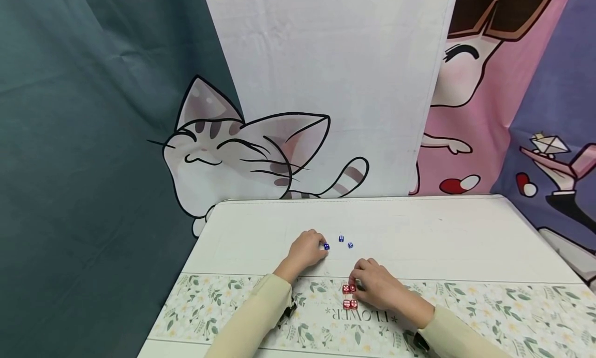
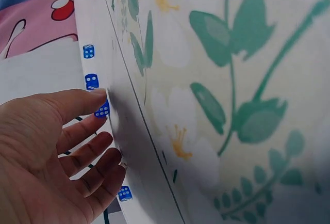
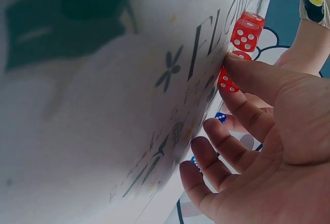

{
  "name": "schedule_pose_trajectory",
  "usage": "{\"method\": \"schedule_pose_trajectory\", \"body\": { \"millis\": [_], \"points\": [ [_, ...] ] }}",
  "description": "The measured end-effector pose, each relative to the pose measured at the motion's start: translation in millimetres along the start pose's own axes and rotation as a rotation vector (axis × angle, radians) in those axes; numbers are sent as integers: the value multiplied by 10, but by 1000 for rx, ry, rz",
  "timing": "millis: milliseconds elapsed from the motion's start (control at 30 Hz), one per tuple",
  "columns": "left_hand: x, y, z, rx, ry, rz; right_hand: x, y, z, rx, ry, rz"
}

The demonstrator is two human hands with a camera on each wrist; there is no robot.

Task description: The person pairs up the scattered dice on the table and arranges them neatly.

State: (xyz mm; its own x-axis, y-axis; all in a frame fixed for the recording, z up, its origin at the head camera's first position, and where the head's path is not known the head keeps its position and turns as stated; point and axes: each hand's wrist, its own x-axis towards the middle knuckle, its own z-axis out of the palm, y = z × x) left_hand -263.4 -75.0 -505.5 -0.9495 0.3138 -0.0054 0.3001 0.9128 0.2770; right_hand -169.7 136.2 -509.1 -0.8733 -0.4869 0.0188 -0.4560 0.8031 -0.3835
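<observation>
My left hand (image 1: 307, 248) pinches a blue die (image 2: 101, 109) between thumb and forefinger, low over the white part of the table. Two other blue dice, one (image 1: 341, 238) farther back and one (image 1: 351, 245) nearer, lie to its right. Another blue die (image 2: 125, 193) shows beyond the left little finger in the left wrist view. My right hand (image 1: 376, 284) holds a red die (image 3: 228, 81) between thumb and forefinger. That die sits beside a second red die (image 1: 346, 289). In front of them, two red dice, left (image 1: 346, 304) and right (image 1: 354, 304), stand side by side.
A floral band (image 1: 465, 309) with printed lettering crosses the white table (image 1: 419, 228). Behind the far edge hangs a curtain (image 1: 335, 89) with a cartoon cat, and a pink and blue cartoon cloth is at the right.
</observation>
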Motion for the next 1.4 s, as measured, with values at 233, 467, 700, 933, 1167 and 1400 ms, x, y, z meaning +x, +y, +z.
{"method": "schedule_pose_trajectory", "body": {
  "millis": [233,467,700,933,1167,1400],
  "points": [
    [39,4,58,36,17,0,-15,-8,-14,5,-2,7],
    [-40,64,63,37,16,22,-18,-10,-12,8,3,-4],
    [-168,142,79,47,-2,83,-26,-4,0,1,19,-14],
    [-270,206,100,70,-8,150,-20,8,7,-4,25,-23],
    [-385,267,114,83,-17,199,-15,13,4,-1,9,-17],
    [-484,306,151,93,-12,243,-17,21,2,0,9,-24]
  ]
}}
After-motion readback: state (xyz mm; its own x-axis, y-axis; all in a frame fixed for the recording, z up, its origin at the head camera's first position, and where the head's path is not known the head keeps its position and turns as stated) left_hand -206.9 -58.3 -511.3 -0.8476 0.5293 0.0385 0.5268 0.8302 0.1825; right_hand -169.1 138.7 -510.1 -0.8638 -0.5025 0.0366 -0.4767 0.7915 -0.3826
